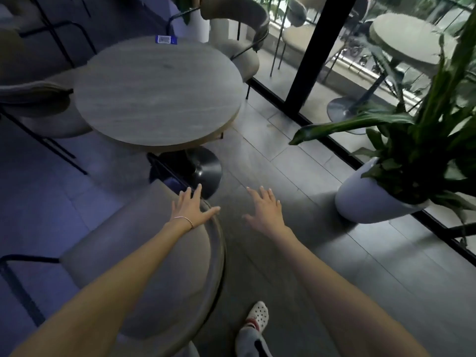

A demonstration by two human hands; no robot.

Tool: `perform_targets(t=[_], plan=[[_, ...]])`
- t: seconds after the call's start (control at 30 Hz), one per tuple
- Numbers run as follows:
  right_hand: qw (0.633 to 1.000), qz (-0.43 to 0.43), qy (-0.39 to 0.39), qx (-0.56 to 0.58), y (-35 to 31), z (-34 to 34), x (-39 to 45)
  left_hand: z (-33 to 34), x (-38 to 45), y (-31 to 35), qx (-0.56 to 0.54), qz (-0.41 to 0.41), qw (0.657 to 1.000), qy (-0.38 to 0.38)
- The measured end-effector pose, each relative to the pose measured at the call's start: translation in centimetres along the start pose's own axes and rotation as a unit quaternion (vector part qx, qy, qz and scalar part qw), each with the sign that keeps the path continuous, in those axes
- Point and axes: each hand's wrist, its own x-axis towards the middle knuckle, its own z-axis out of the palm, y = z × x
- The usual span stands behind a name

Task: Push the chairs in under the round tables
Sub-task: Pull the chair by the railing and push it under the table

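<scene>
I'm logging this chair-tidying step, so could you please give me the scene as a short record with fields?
left hand: open, fingers spread over the near chair backrest rim
right hand: open, over bare floor, holding nothing
near chair: not yet under the round table
table top: one small blue card at the far edge
right of path: potted plant

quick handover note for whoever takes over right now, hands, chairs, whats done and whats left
Left hand: open, fingers spread at the top edge of the near beige cushioned chair's curved back.
Right hand: open, over the grey floor, touching nothing.
That chair stands out from the round grey wood-grain table.
The left beige chair and far beige chair sit close to the table.
Left: push the near chair under.
</scene>
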Motion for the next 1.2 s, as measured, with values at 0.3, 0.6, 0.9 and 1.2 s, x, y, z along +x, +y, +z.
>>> perform_targets(t=[0.3, 0.6, 0.9, 1.2], plan=[[1.0, -0.002, -0.002, 0.002, 9.5, -6.6, 2.6, 1.6, 1.6, 12.5, 0.002, -0.007, 1.0, 0.009], [0.999, -0.043, 0.006, -0.02, 10.9, -13.4, 11.3, -2.3, 9.1, 19.2, 0.003, 0.009, 0.998, 0.059], [0.998, -0.06, -0.009, -0.019, 10.6, -20.8, 23.2, -9.1, 20.5, 23.1, -0.046, -0.021, 0.997, 0.054], [0.996, -0.09, -0.014, -0.024, 11.1, -28.0, 36.4, -15.0, 31.9, 27.5, -0.153, -0.016, 0.986, 0.071]])
